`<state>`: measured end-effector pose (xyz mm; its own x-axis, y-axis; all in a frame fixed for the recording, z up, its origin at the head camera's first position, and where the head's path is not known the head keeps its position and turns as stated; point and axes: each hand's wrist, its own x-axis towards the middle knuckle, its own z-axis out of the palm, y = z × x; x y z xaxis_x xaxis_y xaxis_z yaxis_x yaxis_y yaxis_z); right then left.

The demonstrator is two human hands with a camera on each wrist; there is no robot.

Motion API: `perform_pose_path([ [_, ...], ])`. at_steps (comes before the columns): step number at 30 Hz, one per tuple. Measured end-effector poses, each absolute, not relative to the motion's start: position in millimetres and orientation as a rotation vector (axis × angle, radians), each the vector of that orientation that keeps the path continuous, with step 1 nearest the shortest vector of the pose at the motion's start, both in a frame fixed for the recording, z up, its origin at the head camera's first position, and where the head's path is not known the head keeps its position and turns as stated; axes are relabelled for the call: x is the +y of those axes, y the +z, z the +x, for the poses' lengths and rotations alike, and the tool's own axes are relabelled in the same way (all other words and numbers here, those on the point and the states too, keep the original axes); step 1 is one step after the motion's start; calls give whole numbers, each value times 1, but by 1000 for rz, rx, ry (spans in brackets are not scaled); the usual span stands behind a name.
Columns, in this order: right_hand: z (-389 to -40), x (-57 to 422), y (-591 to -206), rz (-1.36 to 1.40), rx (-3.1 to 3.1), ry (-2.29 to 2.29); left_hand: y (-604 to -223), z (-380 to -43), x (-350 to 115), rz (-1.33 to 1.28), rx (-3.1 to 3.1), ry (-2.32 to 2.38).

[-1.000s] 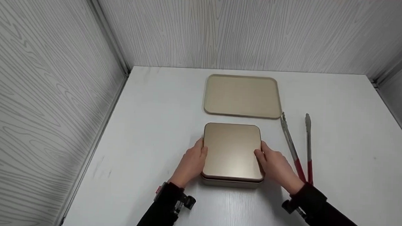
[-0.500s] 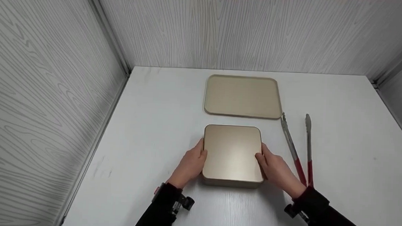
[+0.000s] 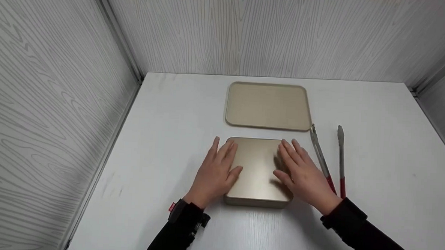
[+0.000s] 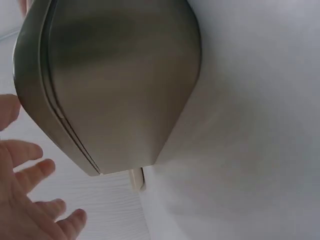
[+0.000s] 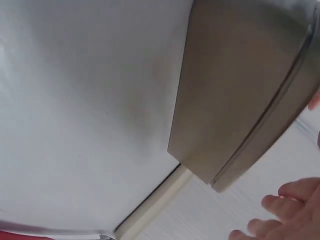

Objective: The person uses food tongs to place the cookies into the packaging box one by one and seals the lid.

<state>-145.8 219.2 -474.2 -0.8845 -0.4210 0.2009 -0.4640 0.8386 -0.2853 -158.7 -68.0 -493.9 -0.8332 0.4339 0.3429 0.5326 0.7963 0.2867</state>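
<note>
A gold-coloured square tin [image 3: 258, 171] with its lid on stands on the table's middle. My left hand [image 3: 212, 175] is over the lid's left edge, fingers extended and thumb apart. Over the right edge is my right hand [image 3: 306, 177], its fingers straight; a shadow falls on the lid below it. Whether either hand touches the lid I cannot tell. In the left wrist view, the tin's side [image 4: 125, 95] shows the lid seam, with my left fingers [image 4: 35, 172] beyond it. The right wrist view shows the tin [image 5: 230, 90] and my right fingers [image 5: 282, 207] away from its side.
Behind the tin lies a flat beige rectangular tray [image 3: 269, 104]. Metal tongs [image 3: 320, 155] with red handles lie spread to the right, one tip at the tray's corner. Wood-grain panels [image 3: 226, 35] stand along the back and sides of the white table [image 3: 162, 137].
The lid's front edge has come down level on the tin. Both hands have let go of the tin's sides and moved up over the lid, fingers straightened.
</note>
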Motion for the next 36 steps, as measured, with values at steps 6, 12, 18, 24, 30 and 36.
perform_pose_path([
  [6, -147, 211, -486, 836, -2921, 354, -498, -161, -62, -915, -2927, -469],
  [12, -147, 208, -492, 830, -2936, 382, -500, -160, -61, -879, -2995, -467],
  [18, -147, 207, -497, 833, -2916, 430, -504, -158, -61, -854, -2977, -492],
  [24, -147, 206, -501, 846, -2887, 447, -508, -157, -61, -842, -2964, -514],
  [30, -147, 207, -501, 838, -2893, 423, -508, -158, -60, -844, -2967, -518],
  [36, -147, 207, -499, 831, -2896, 386, -508, -159, -60, -844, -2977, -495],
])
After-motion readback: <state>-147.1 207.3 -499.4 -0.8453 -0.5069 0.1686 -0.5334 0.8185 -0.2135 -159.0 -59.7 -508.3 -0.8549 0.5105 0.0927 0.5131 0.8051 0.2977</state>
